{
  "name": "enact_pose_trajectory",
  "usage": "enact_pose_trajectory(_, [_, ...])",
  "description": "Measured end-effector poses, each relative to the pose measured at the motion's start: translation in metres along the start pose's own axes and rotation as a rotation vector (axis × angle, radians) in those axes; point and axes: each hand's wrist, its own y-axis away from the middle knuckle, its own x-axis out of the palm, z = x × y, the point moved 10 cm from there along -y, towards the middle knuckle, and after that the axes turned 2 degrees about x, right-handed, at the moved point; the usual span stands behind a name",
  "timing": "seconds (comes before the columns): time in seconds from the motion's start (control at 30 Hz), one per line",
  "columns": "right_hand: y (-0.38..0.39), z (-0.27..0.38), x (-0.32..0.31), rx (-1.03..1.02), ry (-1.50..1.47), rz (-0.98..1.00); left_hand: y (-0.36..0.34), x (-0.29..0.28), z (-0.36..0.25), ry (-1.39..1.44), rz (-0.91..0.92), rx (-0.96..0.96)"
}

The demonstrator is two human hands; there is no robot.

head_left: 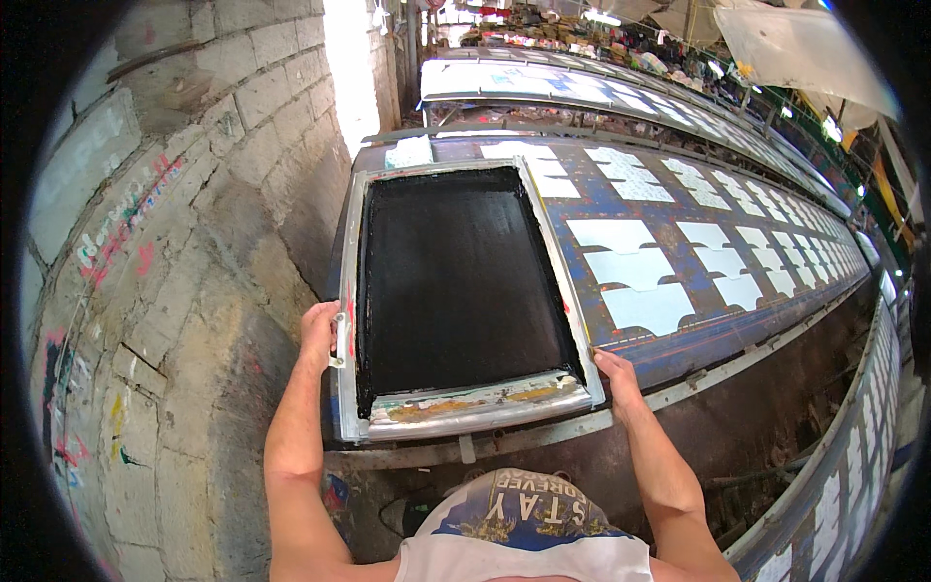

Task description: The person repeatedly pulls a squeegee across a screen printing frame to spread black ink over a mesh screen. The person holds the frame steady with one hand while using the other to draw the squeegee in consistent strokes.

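Observation:
A screen printing frame (480, 415) with pale metal sides lies over the near left end of a long printing table. Its mesh (456, 281) is coated black. My left hand (318, 333) is closed around a small light handle (338, 339) on the frame's left side. At the lower right side, my right hand (617, 374) grips the frame's edge with the thumb on top; its other fingers are mostly hidden. Dried paint streaks the frame's near bar.
White cut fabric pieces (630, 264) lie in rows along the blue-stained printing table (669, 354). A block wall (223, 291) stands close on the left. Another table (824, 519) with white pieces runs along the right, and more long tables (524, 82) stand behind.

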Motion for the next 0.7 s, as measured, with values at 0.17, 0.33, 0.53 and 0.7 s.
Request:
enact_pose_trajectory(0.17, [-0.006, -0.008, -0.010, 0.004, 0.024, -0.032, 0.008, 0.003, 0.009, -0.014, 0.002, -0.038])
enact_pose_trajectory(0.33, [-0.012, -0.019, -0.023, 0.028, -0.028, -0.016, 0.012, 0.018, 0.011, -0.008, 0.020, 0.001])
enact_pose_trajectory(0.53, [-0.015, -0.022, -0.038, -0.050, 0.021, -0.081, 0.014, 0.030, 0.012, -0.028, 0.009, -0.004])
enact_pose_trajectory(0.7, [-0.012, -0.020, -0.036, -0.063, 0.177, -0.064, 0.015, 0.029, 0.016, -0.110, -0.009, -0.029])
